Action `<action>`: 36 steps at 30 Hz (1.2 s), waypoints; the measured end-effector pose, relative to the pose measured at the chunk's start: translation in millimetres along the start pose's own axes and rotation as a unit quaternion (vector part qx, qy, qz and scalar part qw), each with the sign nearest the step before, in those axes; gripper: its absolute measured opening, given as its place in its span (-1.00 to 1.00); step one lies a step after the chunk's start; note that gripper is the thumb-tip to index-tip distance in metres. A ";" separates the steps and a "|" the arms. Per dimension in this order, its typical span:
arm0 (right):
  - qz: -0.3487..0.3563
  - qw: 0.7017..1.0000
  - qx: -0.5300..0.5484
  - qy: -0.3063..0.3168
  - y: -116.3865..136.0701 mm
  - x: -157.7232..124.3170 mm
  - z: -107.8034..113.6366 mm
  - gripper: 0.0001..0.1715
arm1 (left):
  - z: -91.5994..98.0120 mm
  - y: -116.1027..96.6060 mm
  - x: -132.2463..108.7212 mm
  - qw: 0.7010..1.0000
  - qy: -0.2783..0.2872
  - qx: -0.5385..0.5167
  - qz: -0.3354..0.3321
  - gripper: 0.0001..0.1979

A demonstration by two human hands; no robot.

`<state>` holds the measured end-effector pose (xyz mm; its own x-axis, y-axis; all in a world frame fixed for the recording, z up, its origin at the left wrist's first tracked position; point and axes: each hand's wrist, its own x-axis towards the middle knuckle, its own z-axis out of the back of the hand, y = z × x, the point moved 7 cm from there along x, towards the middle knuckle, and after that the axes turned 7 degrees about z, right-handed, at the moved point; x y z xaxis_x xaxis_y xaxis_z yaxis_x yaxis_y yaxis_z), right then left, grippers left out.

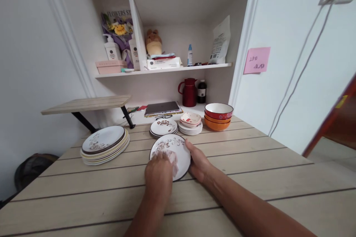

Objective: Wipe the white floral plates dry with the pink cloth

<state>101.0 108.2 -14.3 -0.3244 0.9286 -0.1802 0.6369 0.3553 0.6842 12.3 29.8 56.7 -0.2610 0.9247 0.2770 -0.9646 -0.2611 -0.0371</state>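
A white plate (174,146) with a brown floral pattern and dark rim lies on the wooden table (250,163) in front of me. My left hand (159,172) presses a white cloth (174,161) onto the plate's near part, fingers closed over it. My right hand (197,161) grips the plate's right rim. Just behind stands a small stack of matching floral plates (164,127).
A stack of larger plates (104,144) sits at the left. Small white dishes (190,123) and stacked red and orange bowls (218,116) stand behind. A laptop (162,107), red jug (189,92) and dark bottle (201,91) sit under the shelves. A raised wooden stand (89,104) is at the left.
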 end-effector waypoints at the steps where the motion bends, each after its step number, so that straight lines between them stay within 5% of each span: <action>1: -0.002 1.000 0.011 0.007 -0.5 2.0 0.4 -0.54 | -1.3 -6.1 -1.8 1.000 0.004 -0.014 -0.021 -0.66; 8: -0.024 0.996 -0.003 0.085 -3.3 -0.1 -6.3 -0.49 | -13.0 -25.5 -1.1 0.986 -0.010 -0.109 -0.123 -0.45; 13: -0.009 0.995 -0.036 0.098 -2.5 -7.2 -11.1 -0.53 | -11.9 -0.5 13.6 0.992 -0.031 -0.116 -0.043 -0.48; 20: -0.008 0.999 -0.024 0.029 -1.0 -7.2 -6.6 -0.55 | -3.3 17.5 8.7 0.998 -0.033 -0.039 0.041 -0.62; 24: -0.017 1.000 0.004 0.022 -0.6 -2.5 -4.2 -0.51 | -8.4 -4.0 -2.2 0.998 -0.013 -0.052 -0.021 -0.66; 28: -0.035 0.997 0.002 0.064 -0.6 -2.3 -8.0 -0.46 | -14.6 -23.2 -7.4 0.987 -0.012 -0.118 -0.106 -0.50; 36: -0.057 0.988 -0.025 0.142 -5.3 -7.1 -14.3 -0.46 | -17.7 -12.8 7.8 0.988 -0.028 -0.131 -0.080 -0.38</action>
<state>89.9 98.2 -6.5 -0.5788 0.8134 -0.0577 0.5521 0.4429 0.7064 21.9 45.2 42.4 -0.1087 0.9299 0.3514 -0.9719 -0.0251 -0.2342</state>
